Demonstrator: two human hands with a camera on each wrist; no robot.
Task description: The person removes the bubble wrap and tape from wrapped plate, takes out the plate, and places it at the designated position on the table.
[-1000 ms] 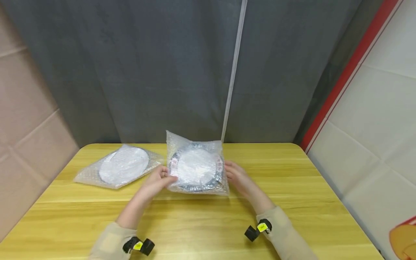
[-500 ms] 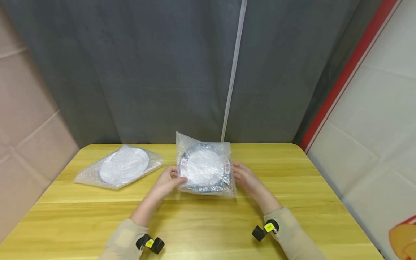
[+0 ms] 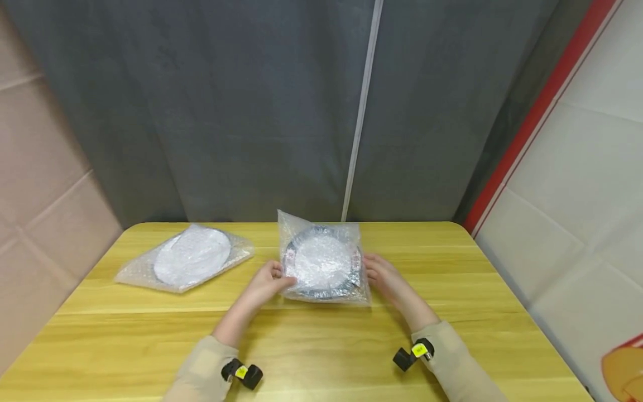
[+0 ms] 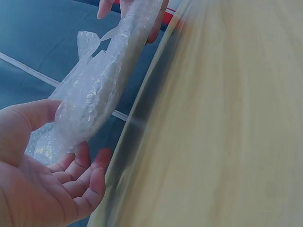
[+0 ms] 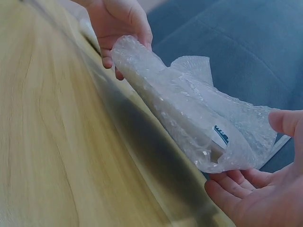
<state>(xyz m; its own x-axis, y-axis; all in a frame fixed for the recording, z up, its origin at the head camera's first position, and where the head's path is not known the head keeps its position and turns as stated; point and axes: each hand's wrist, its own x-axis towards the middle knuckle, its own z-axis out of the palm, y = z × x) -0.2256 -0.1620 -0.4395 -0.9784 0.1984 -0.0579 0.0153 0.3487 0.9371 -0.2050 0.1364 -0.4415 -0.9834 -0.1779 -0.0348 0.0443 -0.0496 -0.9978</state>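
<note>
Between both hands is a bubble-wrapped plate (image 3: pixel 322 262), with a white middle and a dark patterned rim bearing reddish marks. It is raised off the table and tilted toward the head camera. My left hand (image 3: pixel 265 286) pinches its left edge, thumb on the near face. In the left wrist view, the fingers curl under the bubble wrap (image 4: pixel 94 97). My right hand (image 3: pixel 389 283) holds the right edge. The right wrist view shows that thumb on top of the loose wrap and the fingers beneath; a green mark (image 5: pixel 221 134) shows through.
A second bubble-wrapped round plate (image 3: pixel 193 257) lies flat at the back left of the wooden table (image 3: pixel 321 352). A grey curtain (image 3: pixel 251 111) hangs behind the table's far edge. White panels with a red stripe (image 3: pixel 542 111) stand at the right.
Both hands have carried the wrapped plate to the right, and it now sits slightly lower in the head view. The second plate has stayed in place.
</note>
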